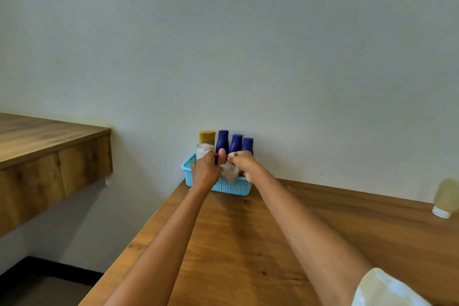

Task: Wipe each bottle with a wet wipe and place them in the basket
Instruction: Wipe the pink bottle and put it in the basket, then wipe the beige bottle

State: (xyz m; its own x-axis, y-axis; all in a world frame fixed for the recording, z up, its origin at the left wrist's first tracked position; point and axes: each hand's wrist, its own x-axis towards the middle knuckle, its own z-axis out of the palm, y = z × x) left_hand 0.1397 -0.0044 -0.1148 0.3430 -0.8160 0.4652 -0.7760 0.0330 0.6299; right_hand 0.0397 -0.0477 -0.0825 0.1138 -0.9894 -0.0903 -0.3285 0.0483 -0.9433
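- I am reaching both arms out to the blue basket (231, 187), which is sitting at the far left corner of the table (248, 243), close against the wall.
- My left hand (205, 172) is gripping a peach-coloured bottle (222, 155) over the basket, while my right hand (244, 163) is pinching the wet wipe (229, 171) against it.
- Three dark blue bottles (236, 143) and a yellow bottle (207, 137) are already standing along the basket's back side, with a pale jar (204, 150) at its left end.
- I am judging the task to be far along: most bottles are in, and the peach one is being wiped or set down.
- One pale bottle (445, 199) is standing near the table's far right edge, well apart from the basket, so it seems to be left for me.
- The basket is sitting right at the table's left edge, so I am leaving no room to push leftward.
- The wood between me and the basket is giving my arms open room, and the reach to the right along the wall looks free.
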